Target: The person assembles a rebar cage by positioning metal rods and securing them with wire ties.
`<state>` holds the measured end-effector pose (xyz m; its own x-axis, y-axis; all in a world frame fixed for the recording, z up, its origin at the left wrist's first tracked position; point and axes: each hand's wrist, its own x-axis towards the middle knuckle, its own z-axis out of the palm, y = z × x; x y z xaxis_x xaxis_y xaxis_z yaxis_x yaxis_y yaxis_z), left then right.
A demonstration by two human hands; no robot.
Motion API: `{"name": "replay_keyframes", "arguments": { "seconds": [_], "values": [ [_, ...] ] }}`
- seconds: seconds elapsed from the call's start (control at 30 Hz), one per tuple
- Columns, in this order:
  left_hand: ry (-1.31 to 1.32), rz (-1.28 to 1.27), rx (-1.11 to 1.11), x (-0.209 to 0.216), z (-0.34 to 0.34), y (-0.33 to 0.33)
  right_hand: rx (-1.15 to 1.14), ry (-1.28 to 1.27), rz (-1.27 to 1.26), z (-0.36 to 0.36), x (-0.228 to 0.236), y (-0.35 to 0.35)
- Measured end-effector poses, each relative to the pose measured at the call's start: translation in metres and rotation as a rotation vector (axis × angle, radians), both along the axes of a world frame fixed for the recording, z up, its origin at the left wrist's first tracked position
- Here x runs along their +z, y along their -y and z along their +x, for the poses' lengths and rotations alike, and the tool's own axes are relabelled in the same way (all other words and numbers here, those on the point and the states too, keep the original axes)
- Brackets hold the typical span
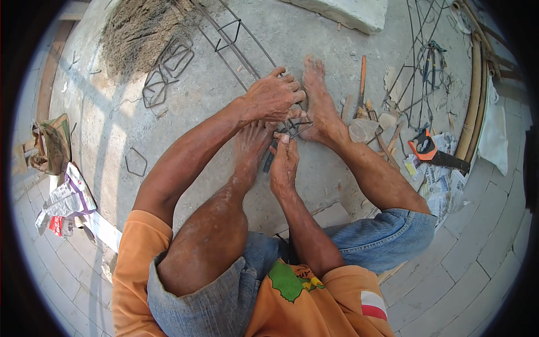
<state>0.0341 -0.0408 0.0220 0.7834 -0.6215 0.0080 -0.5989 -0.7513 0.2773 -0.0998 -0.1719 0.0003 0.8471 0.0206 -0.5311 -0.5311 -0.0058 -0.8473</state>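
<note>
Dark steel-rod frame (236,50), long and box-shaped with rectangular stirrups, is seen extending away from the fingers, above the grey concrete floor (314,45). Its near end is reached by both hands. The fingers of the left hand (273,96) are curled over the rods and appear clamped on them. Those of the right hand (284,163) are drawn together just below a bent rod end (295,129); whether anything is pinched between them cannot be told.

Several mishaps may be judged possible. Should the left grip be eased, the frame could be rolled or dropped onto the bare left foot (255,140) or the bare right foot (319,101), set on either side of the fingers. Bare skin could be scratched by the protruding rod end if it were sprung loose, since no gloves are worn. A fingertip could be nipped where rods are crossed. The orange-handled handsaw (443,159), well to the right of the fingers, is thought a lesser hazard.

Print is borne by the newspaper sheets (438,185) beside the handsaw and by the white-and-purple package (73,194) far to the left of the fingers; most is too small to be made out. A green printed emblem (286,281) is shown on the orange shirt (320,309), nearer the body than the fingers.
</note>
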Motion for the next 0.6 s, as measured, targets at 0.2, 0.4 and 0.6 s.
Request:
{"name": "replay_keyframes", "arguments": {
  "seconds": [0.2, 0.4, 0.6],
  "values": [
    [0.025, -0.126, 0.089, -0.006, -0.009, -0.001, 0.021, -0.034, 0.017, -0.003, 0.003, -0.003],
    [0.084, -0.165, 0.117, -0.009, -0.011, 0.002, 0.072, 0.141, -0.101, -0.003, -0.011, 0.003],
    [0.093, -0.172, 0.132, -0.01, -0.009, 0.005, 0.042, 0.324, -0.152, -0.003, -0.022, 0.003]
  ]
}}
